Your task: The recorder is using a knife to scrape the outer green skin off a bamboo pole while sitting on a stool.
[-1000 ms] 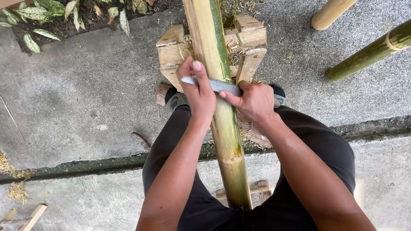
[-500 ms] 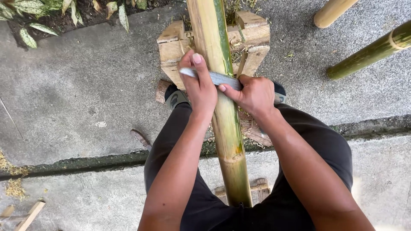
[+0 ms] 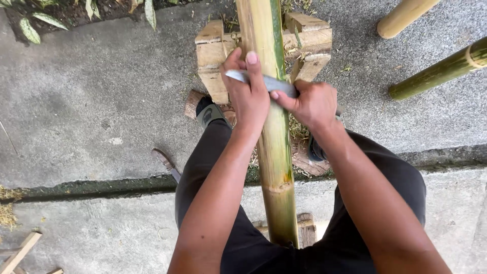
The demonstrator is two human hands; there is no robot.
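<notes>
Grey concrete ground (image 3: 101,101) runs under everything, split by a dark mossy seam (image 3: 91,186). Two loose bamboo poles, one pale tan (image 3: 403,18) and one green (image 3: 439,73), lie at the upper right. Green leaves (image 3: 30,28) fringe the top left; pale wood offcuts (image 3: 20,253) sit bottom left.

A: State the position of the left hand (image 3: 248,94).

B: Left forearm extended forward, wrist straight. Fingers curled closed, thumb raised with nail facing up.

A: And the right hand (image 3: 310,103)?

B: Right forearm angled inward from the near right. Fist clenched, knuckles up, close beside the left hand, slightly nearer.
</notes>
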